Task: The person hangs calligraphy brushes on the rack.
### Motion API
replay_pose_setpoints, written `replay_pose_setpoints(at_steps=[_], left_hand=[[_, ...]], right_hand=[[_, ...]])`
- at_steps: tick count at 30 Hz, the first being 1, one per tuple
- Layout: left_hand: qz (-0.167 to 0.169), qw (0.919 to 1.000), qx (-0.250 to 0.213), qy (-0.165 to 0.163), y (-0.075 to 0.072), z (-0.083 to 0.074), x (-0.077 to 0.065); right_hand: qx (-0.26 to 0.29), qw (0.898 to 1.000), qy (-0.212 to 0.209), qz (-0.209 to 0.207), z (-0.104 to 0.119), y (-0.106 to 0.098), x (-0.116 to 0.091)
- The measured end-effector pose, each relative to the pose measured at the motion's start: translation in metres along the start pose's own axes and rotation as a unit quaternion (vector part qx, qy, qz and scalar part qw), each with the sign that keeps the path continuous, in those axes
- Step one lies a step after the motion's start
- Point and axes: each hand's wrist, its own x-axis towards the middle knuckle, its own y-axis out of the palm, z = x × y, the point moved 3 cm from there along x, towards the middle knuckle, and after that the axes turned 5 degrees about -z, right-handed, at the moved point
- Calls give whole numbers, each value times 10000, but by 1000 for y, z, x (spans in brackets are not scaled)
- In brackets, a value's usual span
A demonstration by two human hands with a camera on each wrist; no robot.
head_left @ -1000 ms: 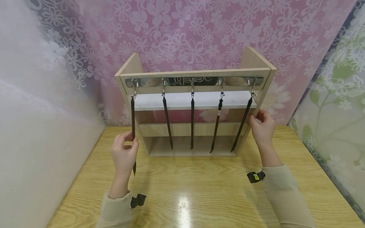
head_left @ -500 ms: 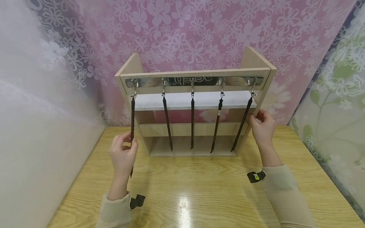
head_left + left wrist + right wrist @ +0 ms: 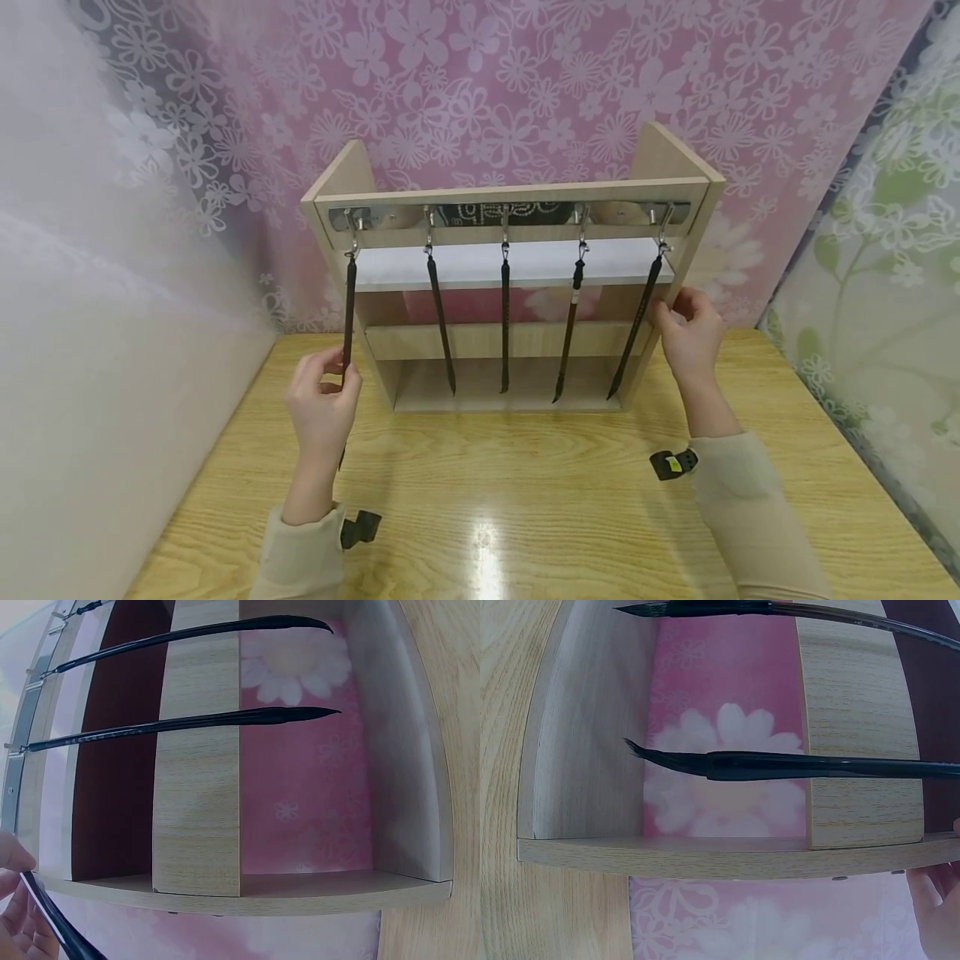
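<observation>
My left hand [image 3: 322, 408] pinches the dark handle of the leftmost calligraphy brush [image 3: 350, 308] between thumb and fingers. That brush's top loop is at the leftmost hook [image 3: 352, 229], and its lower end is partly hidden behind the hand. In the left wrist view the same brush [image 3: 64, 930] runs down from my fingertips. My right hand [image 3: 693, 342] grips the right side panel of a pale wooden shelf [image 3: 536, 342], thumb at its front edge. Several more brushes hang from hooks along the shelf, including a rightmost one [image 3: 765, 766] with a bent black tip.
A metal hook strip [image 3: 393, 217] crosses the shelf's top front board. The shelf stands on a wood-grain table [image 3: 480, 475], before a pink floral backdrop [image 3: 480, 92]. A pale wall [image 3: 112, 292] rises at left and a floral panel [image 3: 885, 308] at right.
My left hand has shifted slightly left, and the leftmost brush's lower end has swung left with it. My right hand keeps its place on the side panel.
</observation>
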Motion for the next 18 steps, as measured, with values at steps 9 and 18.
replay_pose_setpoints(at_steps=[9,18], left_hand=[[43,9998,-145,90,-1,0,0],[-49,9905,-1271,521,15,83,-29]], right_hand=[[67,10000,10,18,1,1,0],[135,9999,-14,-19,0,1,-1]])
